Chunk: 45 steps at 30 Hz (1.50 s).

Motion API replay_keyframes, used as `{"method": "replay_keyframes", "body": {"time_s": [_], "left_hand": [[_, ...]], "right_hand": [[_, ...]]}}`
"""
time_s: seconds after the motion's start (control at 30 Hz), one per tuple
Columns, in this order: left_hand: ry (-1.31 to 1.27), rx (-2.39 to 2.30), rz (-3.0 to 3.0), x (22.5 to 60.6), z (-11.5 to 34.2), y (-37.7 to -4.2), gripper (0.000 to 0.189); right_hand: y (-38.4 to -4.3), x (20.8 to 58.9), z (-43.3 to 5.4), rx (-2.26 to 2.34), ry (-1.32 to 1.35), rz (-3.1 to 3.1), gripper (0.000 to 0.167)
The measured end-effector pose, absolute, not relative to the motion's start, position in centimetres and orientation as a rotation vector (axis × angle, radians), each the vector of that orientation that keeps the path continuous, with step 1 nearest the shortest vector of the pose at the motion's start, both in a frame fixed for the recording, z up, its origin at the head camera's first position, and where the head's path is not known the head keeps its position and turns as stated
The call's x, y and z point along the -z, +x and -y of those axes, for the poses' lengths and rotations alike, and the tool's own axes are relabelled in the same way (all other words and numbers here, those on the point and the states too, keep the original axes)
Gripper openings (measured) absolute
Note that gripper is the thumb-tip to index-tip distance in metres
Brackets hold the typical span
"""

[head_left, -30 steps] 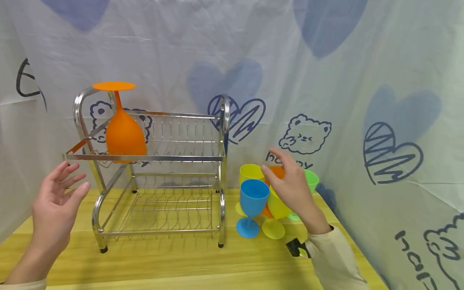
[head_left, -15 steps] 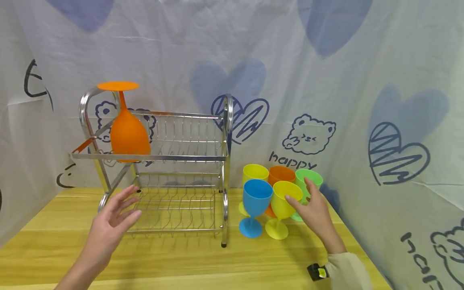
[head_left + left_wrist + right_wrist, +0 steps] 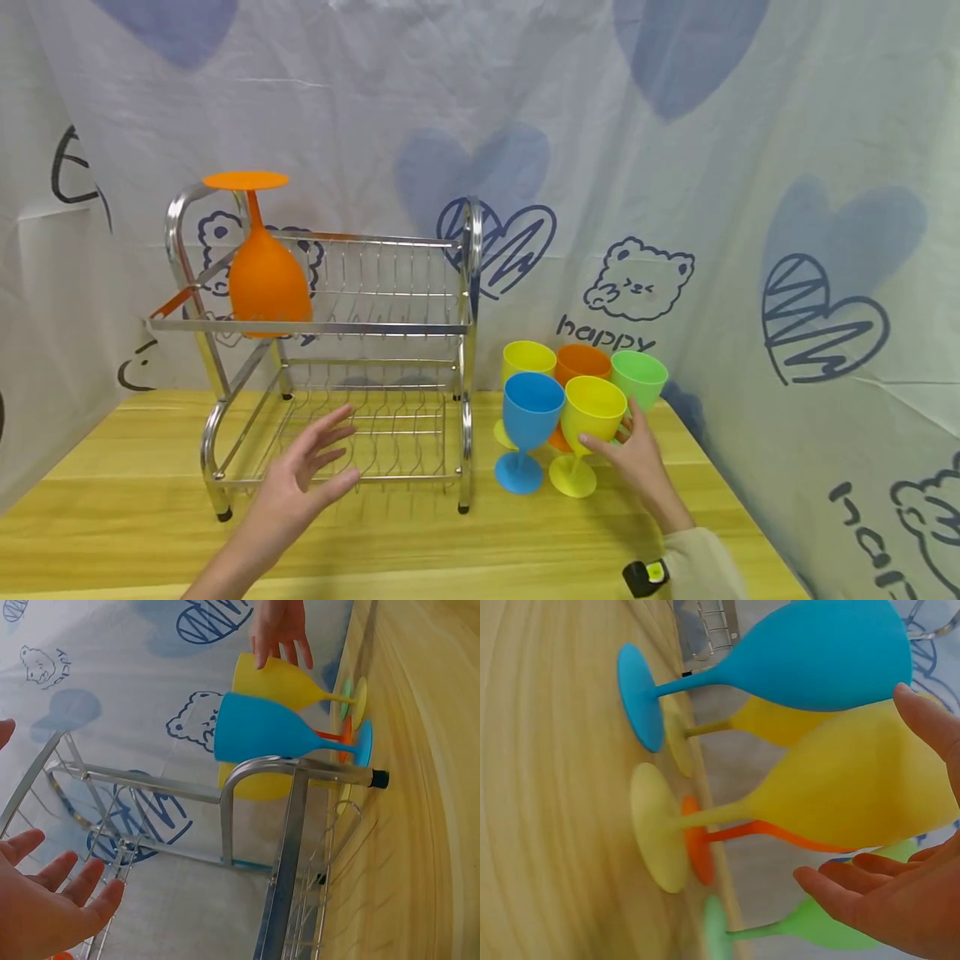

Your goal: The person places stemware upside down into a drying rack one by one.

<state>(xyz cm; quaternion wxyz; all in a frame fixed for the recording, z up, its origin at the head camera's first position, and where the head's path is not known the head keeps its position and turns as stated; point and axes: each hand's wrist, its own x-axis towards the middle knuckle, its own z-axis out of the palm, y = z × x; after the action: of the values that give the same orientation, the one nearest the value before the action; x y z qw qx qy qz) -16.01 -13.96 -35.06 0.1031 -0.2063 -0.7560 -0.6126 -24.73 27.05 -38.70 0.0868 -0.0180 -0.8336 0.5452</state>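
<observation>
My right hand (image 3: 628,450) is at the front yellow goblet (image 3: 592,412), thumb at one side of the bowl and fingers at the other. In the right wrist view the fingers (image 3: 840,889) stand apart from the yellow bowl. This goblet stands upright on its foot, next to a blue goblet (image 3: 532,408). Behind them stand another yellow goblet (image 3: 527,357), an orange goblet (image 3: 583,360) and a green goblet (image 3: 641,375). My left hand (image 3: 296,483) holds nothing, fingers spread, in front of the rack's lower tier.
A two-tier chrome dish rack (image 3: 360,327) stands on the wooden table (image 3: 420,550), left of the goblets. An orange goblet (image 3: 268,279) sits upside down at the left of its upper tier. A printed curtain (image 3: 337,108) hangs behind and at both sides.
My left hand has moved right from beside the rack to before its lower tier. The right hand has come down from above the goblets to the front yellow one.
</observation>
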Motion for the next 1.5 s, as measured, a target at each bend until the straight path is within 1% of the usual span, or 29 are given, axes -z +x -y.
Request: {"method": "replay_keyframes", "body": {"time_s": [0.13,0.2,0.43,0.6,0.77,0.87,1.07,1.27,1.5], "left_hand": [[-0.62,1.806,2.228,35.2,13.2,-16.0,0.063],[-0.627,1.8,2.227,35.3,12.9,-16.0,0.064],[-0.651,1.735,2.257,35.7,12.2,-16.4,0.068],[-0.642,1.724,2.273,36.0,11.7,-16.8,0.07],[-0.594,1.726,2.297,36.0,11.1,-17.2,0.072],[-0.603,1.718,2.296,36.1,10.9,-17.6,0.072],[-0.691,1.711,2.251,36.6,10.7,-17.9,0.07],[-0.721,1.723,2.221,36.8,10.2,-17.8,0.071],[-0.786,1.74,2.194,36.5,8.7,-18.0,0.071]], "right_hand": [[-25.1,39.7,-27.1,-1.686,-0.033,2.433,0.096],[-25.3,40.0,-27.0,-1.692,-0.034,2.43,0.094],[-25.6,40.4,-26.9,-1.738,-0.059,2.409,0.099],[-25.9,40.8,-26.9,-1.745,-0.042,2.397,0.095],[-25.7,41.1,-27.2,-1.771,-0.063,2.384,0.101],[-25.2,41.2,-27.5,-1.753,-0.085,2.381,0.101],[-23.7,40.6,-27.5,-1.65,-0.037,2.396,0.089],[-21.6,39.0,-26.2,-1.548,0.035,2.422,0.089],[-19.3,37.7,-24.0,-1.38,0.194,2.442,0.088]]}}
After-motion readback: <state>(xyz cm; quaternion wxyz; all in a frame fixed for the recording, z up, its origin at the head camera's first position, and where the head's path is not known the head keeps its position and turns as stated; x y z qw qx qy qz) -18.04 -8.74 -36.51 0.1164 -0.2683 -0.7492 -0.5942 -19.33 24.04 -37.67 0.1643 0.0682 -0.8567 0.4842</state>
